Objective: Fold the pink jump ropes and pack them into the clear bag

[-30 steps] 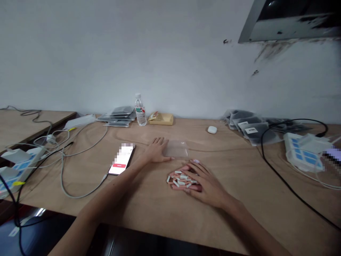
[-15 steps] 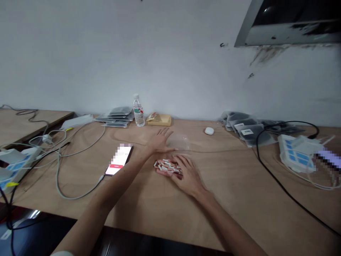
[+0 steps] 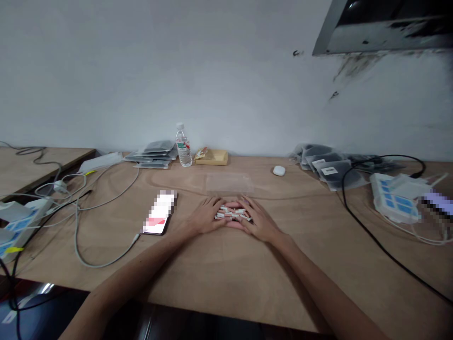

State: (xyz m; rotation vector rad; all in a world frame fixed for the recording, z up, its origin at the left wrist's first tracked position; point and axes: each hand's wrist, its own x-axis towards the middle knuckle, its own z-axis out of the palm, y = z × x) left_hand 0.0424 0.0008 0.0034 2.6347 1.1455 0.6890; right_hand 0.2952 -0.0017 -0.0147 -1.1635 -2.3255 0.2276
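A heap of several small white and pink pieces (image 3: 231, 213) lies on the wooden table (image 3: 226, 269) between my two hands. My left hand (image 3: 204, 216) rests flat at the heap's left side, fingers stretched and touching the pieces. My right hand (image 3: 258, 220) lies flat at the right side, fingers spread against the heap. Neither hand grips anything. Just beyond the heap lies a clear plastic bag (image 3: 229, 182), flat on the table. A phone (image 3: 159, 219) with a lit screen sits left of my left hand.
A water bottle (image 3: 183, 146), a yellow box (image 3: 212, 157) and grey pouches (image 3: 153, 156) stand along the wall. A white earbud case (image 3: 279, 170) and more dark pouches (image 3: 327, 166) lie to the right. Cables (image 3: 375, 241) and blue-and-white chargers (image 3: 398, 202) flank both sides.
My left hand left the plastic bag and came back to the heap. My right hand has pushed the pieces left; both hands now cup them from each side.
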